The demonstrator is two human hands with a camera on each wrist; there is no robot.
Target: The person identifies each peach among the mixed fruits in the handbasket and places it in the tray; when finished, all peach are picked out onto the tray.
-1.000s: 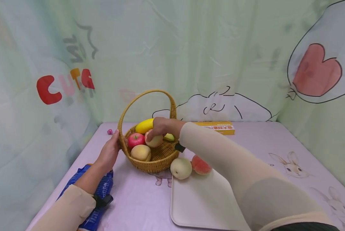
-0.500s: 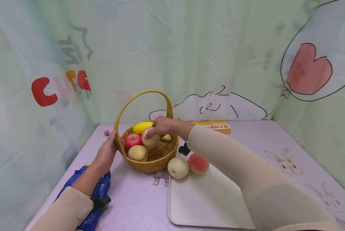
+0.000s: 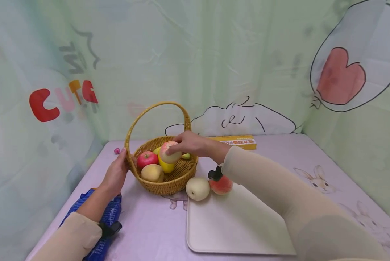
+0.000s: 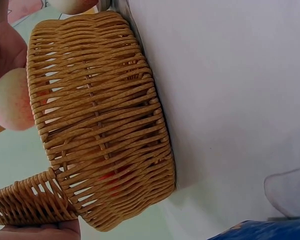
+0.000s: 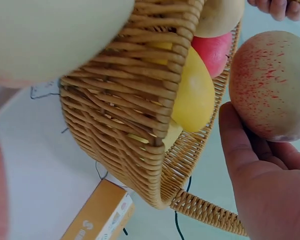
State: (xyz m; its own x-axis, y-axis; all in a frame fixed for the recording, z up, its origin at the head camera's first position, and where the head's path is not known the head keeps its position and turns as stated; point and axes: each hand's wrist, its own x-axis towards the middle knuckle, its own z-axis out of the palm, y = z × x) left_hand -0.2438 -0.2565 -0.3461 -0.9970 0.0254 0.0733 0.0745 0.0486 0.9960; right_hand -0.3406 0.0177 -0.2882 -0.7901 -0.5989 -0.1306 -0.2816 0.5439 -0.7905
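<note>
My left hand (image 3: 115,175) grips the wicker basket (image 3: 169,187) at the left foot of its arched handle. Held in my right hand (image 3: 195,144) is a pale peach (image 3: 172,158) with pink speckles, raised over the basket. The right wrist view shows this peach (image 5: 272,85) clear of the other fruit, fingers around its underside. Inside the basket lie a red apple (image 3: 146,160), a yellowish peach (image 3: 152,173) and a smooth yellow fruit (image 3: 166,167). Part of a yellow-green fruit (image 3: 186,156) shows behind the held peach.
A cream fruit (image 3: 197,189) and a red peach (image 3: 222,185) sit at the far left corner of a pale tray (image 3: 240,224). A blue packet (image 3: 111,210) lies under the left forearm. An orange box (image 3: 247,142) and a small pink object (image 3: 117,151) lie farther back.
My right hand has lifted the speckled peach up from among the fruit. The yellow fruit has swung from the back toward the basket's middle. My left hand keeps its grip.
</note>
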